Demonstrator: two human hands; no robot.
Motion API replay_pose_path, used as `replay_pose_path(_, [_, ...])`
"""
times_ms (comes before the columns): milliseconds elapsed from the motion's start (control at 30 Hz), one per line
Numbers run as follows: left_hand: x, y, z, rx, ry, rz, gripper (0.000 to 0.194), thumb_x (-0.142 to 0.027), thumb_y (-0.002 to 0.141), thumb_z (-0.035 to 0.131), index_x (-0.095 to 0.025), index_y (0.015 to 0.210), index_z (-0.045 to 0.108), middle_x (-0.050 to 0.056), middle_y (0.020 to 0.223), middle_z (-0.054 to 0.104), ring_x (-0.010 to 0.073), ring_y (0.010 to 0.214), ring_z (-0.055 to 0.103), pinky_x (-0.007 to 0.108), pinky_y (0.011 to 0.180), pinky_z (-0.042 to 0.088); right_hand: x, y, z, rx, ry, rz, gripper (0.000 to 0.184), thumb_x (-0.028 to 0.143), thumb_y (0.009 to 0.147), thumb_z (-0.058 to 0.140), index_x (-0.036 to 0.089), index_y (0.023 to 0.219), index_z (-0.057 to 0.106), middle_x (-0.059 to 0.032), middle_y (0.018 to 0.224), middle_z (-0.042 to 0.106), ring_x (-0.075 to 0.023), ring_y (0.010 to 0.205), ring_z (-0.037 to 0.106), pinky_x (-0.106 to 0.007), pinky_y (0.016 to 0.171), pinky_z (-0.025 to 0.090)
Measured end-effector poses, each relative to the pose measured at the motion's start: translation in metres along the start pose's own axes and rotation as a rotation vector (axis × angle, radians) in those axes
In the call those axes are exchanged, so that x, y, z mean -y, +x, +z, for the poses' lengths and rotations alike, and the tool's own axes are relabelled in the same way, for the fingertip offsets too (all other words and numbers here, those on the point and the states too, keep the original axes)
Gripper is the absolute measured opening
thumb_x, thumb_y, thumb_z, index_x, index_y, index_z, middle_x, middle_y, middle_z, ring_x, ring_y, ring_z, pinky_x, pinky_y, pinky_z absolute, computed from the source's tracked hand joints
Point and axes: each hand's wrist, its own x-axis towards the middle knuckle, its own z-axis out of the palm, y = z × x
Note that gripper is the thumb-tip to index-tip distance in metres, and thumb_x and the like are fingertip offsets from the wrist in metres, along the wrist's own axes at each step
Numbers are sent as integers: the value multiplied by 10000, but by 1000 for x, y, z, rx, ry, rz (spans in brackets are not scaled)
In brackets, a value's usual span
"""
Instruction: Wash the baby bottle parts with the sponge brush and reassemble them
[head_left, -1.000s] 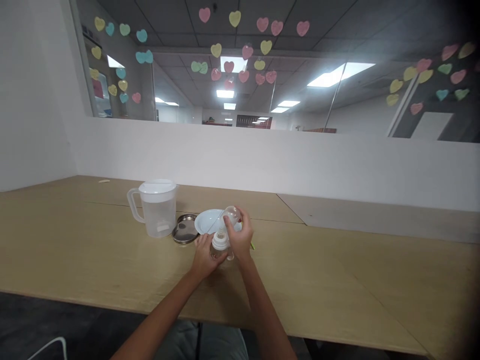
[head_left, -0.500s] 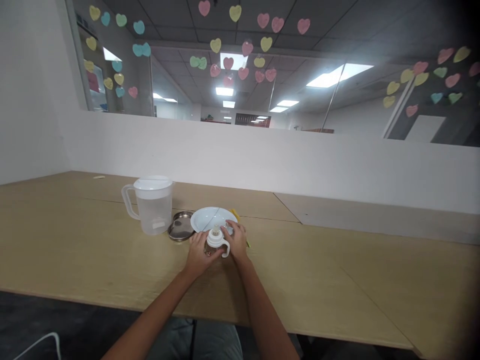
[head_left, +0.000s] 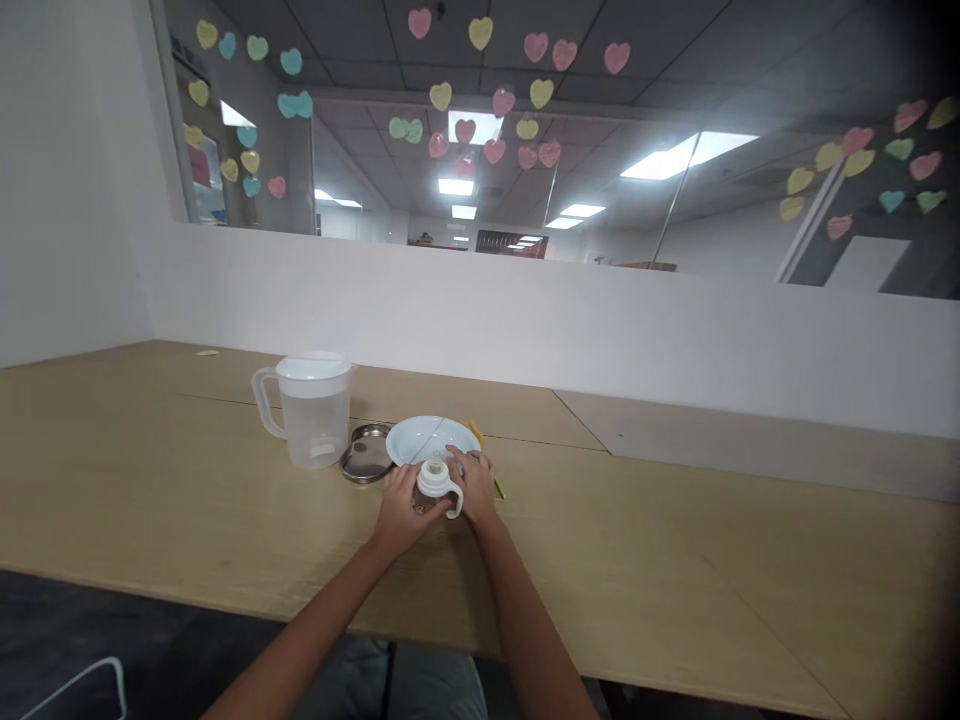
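Observation:
A baby bottle (head_left: 434, 482) with a white collar, a pale nipple on top and a curved white handle stands upright between my hands, just above or on the table. My left hand (head_left: 401, 510) wraps round the bottle's body from the left, its thumb across the front. On the other side, my right hand (head_left: 475, 485) curls its fingers at the collar beside the handle; its fingertips are partly hidden. Right behind the bottle lies a white dish (head_left: 420, 440). A round shallow metal tray (head_left: 366, 455) is to the dish's left.
A translucent lidded pitcher (head_left: 313, 425) with a handle stands left of the metal tray. A yellow-green thin item (head_left: 499, 489) shows partly beside my right hand. The wooden table (head_left: 645, 560) meets a white wall (head_left: 450, 310) below a window with heart-shaped notes.
The view has shifted slightly. My right fingers have bent in closer to the bottle's collar. My left hand keeps its hold on the bottle.

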Motion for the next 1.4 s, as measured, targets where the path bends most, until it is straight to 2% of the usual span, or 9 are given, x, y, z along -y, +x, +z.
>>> replay_pose_path(333, [2, -1, 2, -7, -15, 4, 508, -501, 734, 634, -194, 1122, 521, 83, 1004, 611, 255, 946, 561, 388, 825, 432, -2, -1, 1, 3, -5, -62, 386, 296, 961, 284, 227, 1123, 628, -57, 1050, 658, -211, 1076, 486, -423, 990, 242])
replay_pose_path(567, [1, 0, 0, 16, -50, -4, 509, -510, 746, 629, -190, 1124, 509, 88, 1043, 613, 256, 990, 556, 394, 857, 429, -3, -1, 2, 40, 33, 0, 376, 303, 953, 305, 195, 1033, 656, -60, 1131, 641, -241, 1159, 468, -467, 1032, 197])
replay_pose_path(733, [1, -1, 1, -16, -42, 8, 560, -491, 738, 641, -177, 1175, 486, 102, 1078, 609, 262, 1021, 560, 400, 877, 438, 3, -1, -11, -168, 231, -22, 449, 310, 952, 240, 167, 933, 665, -72, 939, 681, -192, 953, 573, -385, 967, 313])
replay_pose_path(833, [3, -3, 3, -39, -59, -23, 663, -445, 718, 663, -160, 1264, 418, 124, 1108, 598, 270, 1022, 567, 411, 876, 446, 14, -5, -20, -207, 311, -149, 383, 381, 923, 339, 175, 907, 662, -62, 832, 671, -186, 845, 579, -330, 848, 388])
replay_pose_path(967, [5, -5, 4, -21, -136, -63, 693, -330, 706, 645, -142, 1310, 362, 140, 1172, 566, 269, 1055, 559, 412, 892, 449, 31, -8, -19, -169, 317, -277, 302, 461, 758, 608, 171, 836, 638, -61, 783, 629, -205, 788, 549, -323, 747, 408])
replay_pose_path(1067, [4, -5, 3, -14, -200, -95, 675, -300, 698, 640, -145, 1295, 369, 141, 1193, 555, 270, 1076, 550, 418, 901, 450, 37, -6, -17, -152, 462, -195, 289, 442, 686, 689, 170, 758, 620, -40, 762, 594, -189, 767, 540, -309, 726, 422])
replay_pose_path(1267, [4, -4, -2, 23, -257, -109, 687, -376, 709, 673, -174, 1289, 367, 122, 1166, 573, 251, 1049, 564, 420, 902, 458, 26, 2, -26, 255, 864, -78, 333, 380, 639, 739, 192, 911, 697, -26, 885, 619, -166, 854, 579, -284, 787, 455])
replay_pose_path(1333, [5, -4, -2, 17, -256, -106, 677, -389, 714, 672, -174, 1282, 372, 126, 1197, 555, 253, 1076, 551, 420, 916, 452, 18, 6, -26, 268, 965, 1, 465, 363, 575, 780, 198, 999, 682, -21, 882, 633, -162, 832, 592, -298, 796, 469])
replay_pose_path(1400, [5, -5, -3, 8, -249, -110, 668, -395, 723, 665, -169, 1278, 371, 133, 1217, 537, 256, 1097, 539, 420, 927, 445, 8, 9, -24, 149, 1027, 128, 580, 361, 524, 801, 185, 1058, 656, -16, 823, 639, -154, 758, 598, -308, 764, 486])
